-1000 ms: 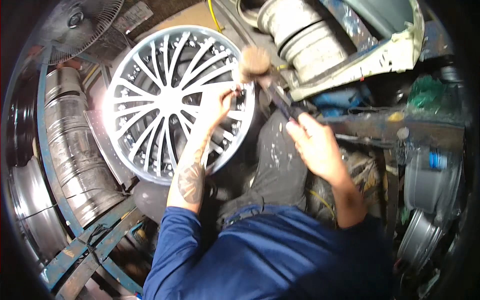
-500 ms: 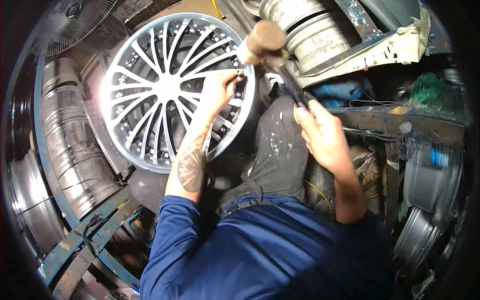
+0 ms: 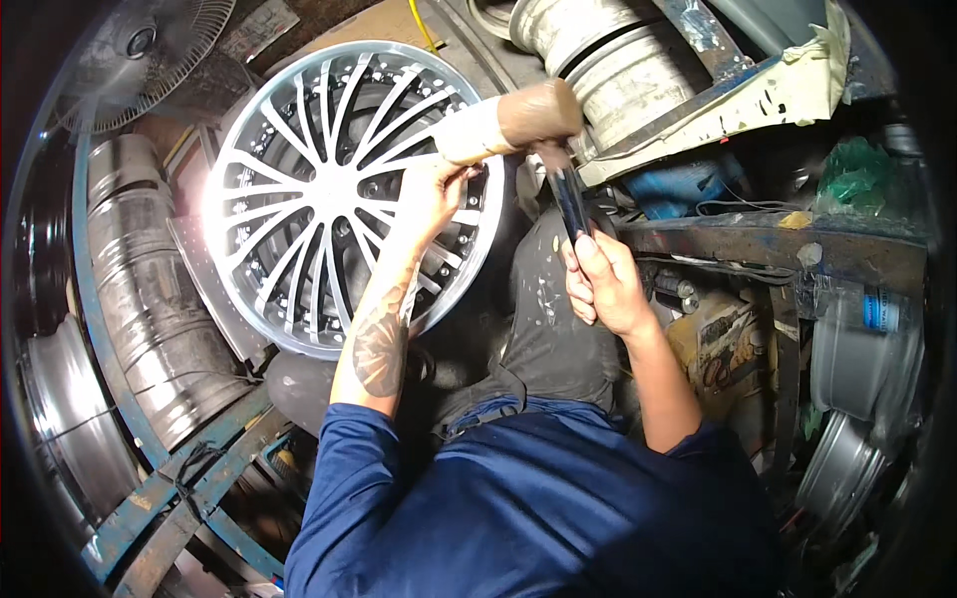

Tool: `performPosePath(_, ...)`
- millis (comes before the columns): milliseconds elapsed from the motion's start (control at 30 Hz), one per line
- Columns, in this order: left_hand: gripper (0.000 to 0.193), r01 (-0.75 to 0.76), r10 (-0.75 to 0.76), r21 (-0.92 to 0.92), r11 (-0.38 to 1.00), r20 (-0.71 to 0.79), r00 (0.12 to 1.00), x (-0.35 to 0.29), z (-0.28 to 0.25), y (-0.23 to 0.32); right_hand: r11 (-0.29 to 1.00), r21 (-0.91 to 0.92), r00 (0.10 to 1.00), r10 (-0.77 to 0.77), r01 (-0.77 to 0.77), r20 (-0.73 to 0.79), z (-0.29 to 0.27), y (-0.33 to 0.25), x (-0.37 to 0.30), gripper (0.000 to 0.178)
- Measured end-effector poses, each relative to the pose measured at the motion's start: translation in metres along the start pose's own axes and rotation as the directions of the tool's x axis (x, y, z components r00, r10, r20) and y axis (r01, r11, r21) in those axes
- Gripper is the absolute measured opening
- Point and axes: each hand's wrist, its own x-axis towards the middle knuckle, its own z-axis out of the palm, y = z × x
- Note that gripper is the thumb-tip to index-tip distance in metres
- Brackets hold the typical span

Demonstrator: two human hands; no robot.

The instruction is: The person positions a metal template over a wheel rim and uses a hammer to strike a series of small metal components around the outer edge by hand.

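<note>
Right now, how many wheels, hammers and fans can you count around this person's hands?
Spoked wheel, touched at its rim by the left hand: 1
Mallet, held by the right hand: 1
Bare wheel barrels, one left and one top: 2
Fan: 1
Total: 5

The place is a crowded workshop corner, with dark ground hardly visible between the objects; a round fan (image 3: 150,50) stands at the upper left, and bare metal rim barrels (image 3: 150,299) lie along the left side on a blue painted metal frame (image 3: 150,498). At the top another silver wheel barrel (image 3: 608,60) rests near a stained board (image 3: 738,105); a green plastic bag (image 3: 847,174) and grey rims (image 3: 857,349) fill the right side; strong light falls from the upper left.
</note>
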Motion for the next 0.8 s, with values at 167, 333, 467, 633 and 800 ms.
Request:
performPosePath(167,0.013,0.212,-0.244,-0.212,0.954,-0.14,0.96,-0.013,-0.025,0.02,0.995,0.097,0.998,-0.03,0.025,0.054,-0.019,0.009,0.002,0.049)
performPosePath(333,0.016,0.231,-0.421,-0.573,0.787,-0.224,0.879,0.008,-0.037,0.02,0.971,0.237,0.991,-0.006,-0.027,0.137,-0.03,0.013,0.01,0.05)
performPosePath(467,0.019,0.273,-0.331,-0.323,0.906,-0.141,0.933,0.038,-0.024,0.008,0.959,0.278,0.996,0.028,-0.052,0.09,-0.024,0.013,0.015,0.046)
performPosePath(633,0.015,0.175,-0.213,-0.18,0.968,-0.214,0.953,0.049,-0.008,0.002,0.958,0.285,0.999,0.035,-0.041,0.029,-0.021,0.01,0.016,0.042)
performPosePath(800,0.015,0.187,-0.197,-0.066,0.98,-0.211,0.957,0.051,-0.006,0.0,0.954,0.297,0.998,0.029,-0.043,0.052,-0.023,0.01,0.016,0.042)
